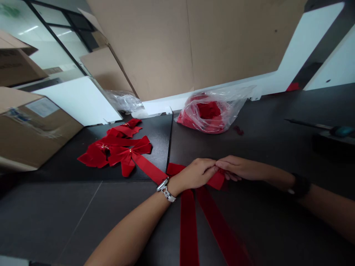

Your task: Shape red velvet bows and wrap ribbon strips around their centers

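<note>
A red ribbon bow (215, 180) lies under my two hands, its long tails (189, 229) running down toward me over the dark table. My left hand (196, 171) is closed over the bow's middle, thumb and fingers pressed together. Meeting it at the fingertips, my right hand (235, 166) pinches at the right loop; what exactly sits between those fingers is hidden. To the left, several red bows (119, 147) with small gold ties are heaped together, and one tail reaches my left wrist.
A clear plastic bag (208, 112) of red material stands at the back. Cardboard boxes (33, 129) are at the left. A screwdriver-like tool (313, 125) lies at the right. A tall cardboard panel (194, 48) rises behind the table. A small dark red scrap (238, 130) lies near the bag.
</note>
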